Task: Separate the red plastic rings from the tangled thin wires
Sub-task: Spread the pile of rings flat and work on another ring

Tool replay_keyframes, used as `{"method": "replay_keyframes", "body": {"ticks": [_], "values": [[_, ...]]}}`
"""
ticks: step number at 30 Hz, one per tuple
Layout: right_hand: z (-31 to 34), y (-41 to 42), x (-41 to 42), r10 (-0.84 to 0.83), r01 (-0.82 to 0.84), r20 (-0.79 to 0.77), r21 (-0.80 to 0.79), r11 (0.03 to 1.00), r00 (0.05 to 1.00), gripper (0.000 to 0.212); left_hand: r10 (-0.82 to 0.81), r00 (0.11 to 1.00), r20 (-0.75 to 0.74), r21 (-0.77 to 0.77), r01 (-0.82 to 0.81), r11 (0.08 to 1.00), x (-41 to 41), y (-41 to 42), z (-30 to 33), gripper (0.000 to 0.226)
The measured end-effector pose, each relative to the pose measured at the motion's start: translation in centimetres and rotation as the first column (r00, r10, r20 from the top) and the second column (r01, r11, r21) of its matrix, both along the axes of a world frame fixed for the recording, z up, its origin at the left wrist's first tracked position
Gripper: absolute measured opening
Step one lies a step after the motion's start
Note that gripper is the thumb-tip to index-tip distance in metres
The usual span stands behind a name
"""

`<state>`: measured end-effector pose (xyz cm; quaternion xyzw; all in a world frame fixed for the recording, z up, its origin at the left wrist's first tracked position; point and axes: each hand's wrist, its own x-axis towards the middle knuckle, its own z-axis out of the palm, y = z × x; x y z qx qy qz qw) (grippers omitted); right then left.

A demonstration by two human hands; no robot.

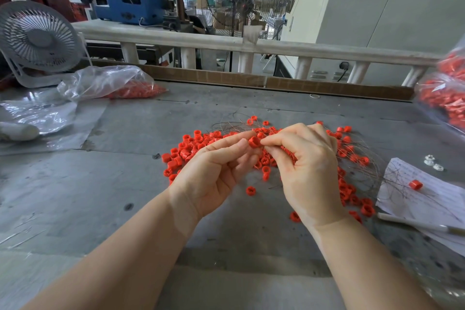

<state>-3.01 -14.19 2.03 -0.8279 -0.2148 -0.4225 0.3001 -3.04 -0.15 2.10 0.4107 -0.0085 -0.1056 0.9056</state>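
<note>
A pile of small red plastic rings (187,150) lies on the grey table (120,178), mixed with thin dark wires (364,158) that loop out to the right. Above the pile, my left hand (216,171) and my right hand (307,171) meet at one red ring (254,141). The left thumb and fingers pinch this ring from the left. My right fingertips pinch at its right edge, with more rings showing under the curled right fingers. Whether a wire still runs through the held ring cannot be seen.
A clear bag of red rings (130,88) and a white desk fan (37,40) are at the back left. Another bag of rings (445,100) sits at the right edge. A paper sheet (427,199) carries one ring, with a pen (422,225) beside it. Small white parts (432,162) lie nearby.
</note>
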Motion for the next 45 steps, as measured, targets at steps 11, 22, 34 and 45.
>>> {"method": "replay_keyframes", "body": {"ticks": [11, 22, 34, 45], "values": [[0.08, 0.07, -0.24, -0.033, 0.034, 0.033, -0.047, 0.998, 0.999, 0.007, 0.014, 0.999, -0.030, 0.011, -0.013, 1.000, 0.05, 0.06, -0.17, 0.016], [0.03, 0.06, -0.11, 0.002, -0.002, 0.006, -0.008, 1.000, 1.000, 0.006, 0.003, 1.000, -0.030, -0.029, -0.004, 1.000, 0.14, 0.13, -0.14, 0.018], [-0.11, 0.10, 0.02, 0.048, -0.048, -0.007, 0.033, 0.998, 0.999, 0.007, -0.010, 1.000, -0.006, -0.082, 0.009, 0.997, 0.06, 0.24, -0.18, 0.020], [-0.04, 0.01, 0.05, 0.085, -0.084, -0.016, 0.066, 0.994, 0.996, 0.006, -0.013, 1.000, 0.010, -0.095, 0.014, 0.995, -0.02, 0.15, -0.01, 0.021]]}}
